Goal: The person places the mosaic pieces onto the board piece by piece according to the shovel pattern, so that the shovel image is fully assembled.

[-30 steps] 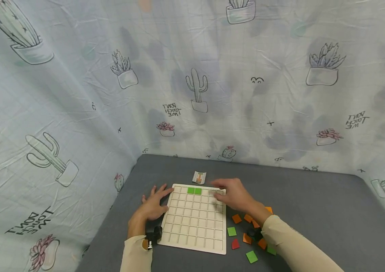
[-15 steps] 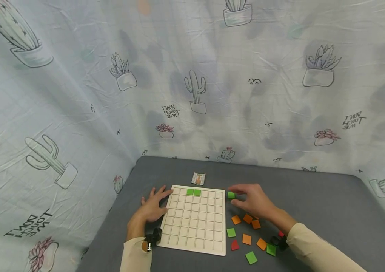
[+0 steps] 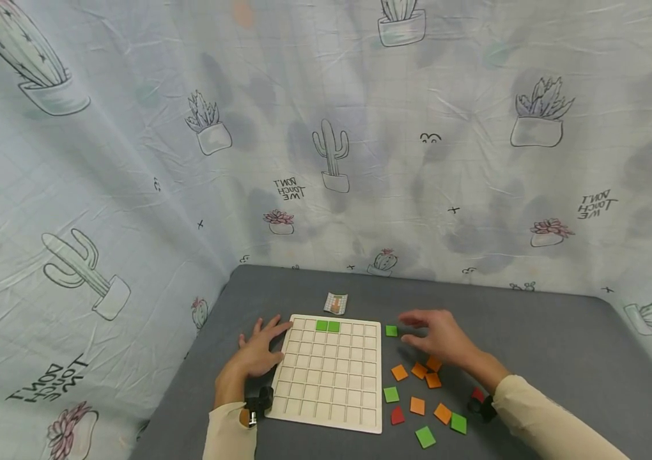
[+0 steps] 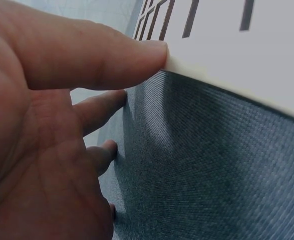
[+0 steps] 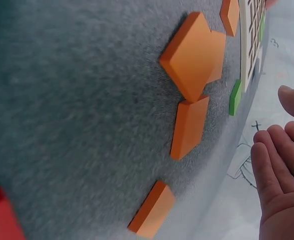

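Note:
A pale wooden board (image 3: pixel 328 409) with a grid of square cells lies on the grey table. Two green square tiles (image 3: pixel 328 326) sit side by side in its far row. My left hand (image 3: pixel 256 353) rests at the board's left side, fingers spread; in the left wrist view the thumb (image 4: pixel 111 57) touches the board's edge. Right of the board, my right hand (image 3: pixel 438 335) hovers with fingers extended and holds nothing. A single green tile (image 3: pixel 392 331) lies between its fingertips and the board's far right corner. The right wrist view shows the palm (image 5: pixel 287 170) and orange tiles (image 5: pixel 191 57) below.
Several orange tiles (image 3: pixel 417 405), green tiles (image 3: pixel 426 437) and a red piece (image 3: pixel 397 415) lie scattered right of the board. Another red piece (image 3: pixel 478 395) is partly covered by the right wrist camera. A small printed card (image 3: pixel 335 303) lies beyond the board. Patterned cloth (image 3: pixel 389 160) hangs behind the table.
My right hand has moved right, from over the board's far right corner to beyond the single green tile, which now lies uncovered on the table. The left hand stays in place.

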Available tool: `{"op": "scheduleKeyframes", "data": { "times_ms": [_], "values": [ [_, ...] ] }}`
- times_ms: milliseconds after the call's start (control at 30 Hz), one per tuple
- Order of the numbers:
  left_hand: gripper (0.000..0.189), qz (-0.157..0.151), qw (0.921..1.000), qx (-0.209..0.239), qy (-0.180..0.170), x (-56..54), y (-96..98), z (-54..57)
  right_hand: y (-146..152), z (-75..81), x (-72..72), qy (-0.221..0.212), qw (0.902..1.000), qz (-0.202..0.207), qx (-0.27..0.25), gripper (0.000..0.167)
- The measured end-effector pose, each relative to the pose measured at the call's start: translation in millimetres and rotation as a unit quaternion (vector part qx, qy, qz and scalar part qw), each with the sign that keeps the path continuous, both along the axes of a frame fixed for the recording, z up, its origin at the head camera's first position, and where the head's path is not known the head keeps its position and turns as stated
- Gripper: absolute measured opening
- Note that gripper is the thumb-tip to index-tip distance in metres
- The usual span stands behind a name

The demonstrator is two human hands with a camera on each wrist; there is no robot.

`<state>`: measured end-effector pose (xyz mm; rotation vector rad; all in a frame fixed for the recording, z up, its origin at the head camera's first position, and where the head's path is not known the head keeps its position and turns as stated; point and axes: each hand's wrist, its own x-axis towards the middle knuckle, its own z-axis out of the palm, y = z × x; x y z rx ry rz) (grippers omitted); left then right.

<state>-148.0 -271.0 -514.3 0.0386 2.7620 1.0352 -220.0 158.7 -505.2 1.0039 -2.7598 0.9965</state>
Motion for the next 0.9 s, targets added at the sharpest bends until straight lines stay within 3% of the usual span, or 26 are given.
{"op": "scheduleKeyframes", "data": {
  "times_ms": [600, 900],
  "values": [
    [0.074, 0.006, 1.0000, 0.002, -0.005, 0.7, 0.9, 1.7, -13, -9.0, -23.3, -0.065, 0.9978, -0.003, 0.009, 0.045],
    [0.074, 0.006, 0.9999, 0.004, -0.009, -0.2, 1.7, 3.0, -18, -14.2, -27.7, -0.070, 0.9973, 0.003, 0.023, 0.042]
  ]
}}
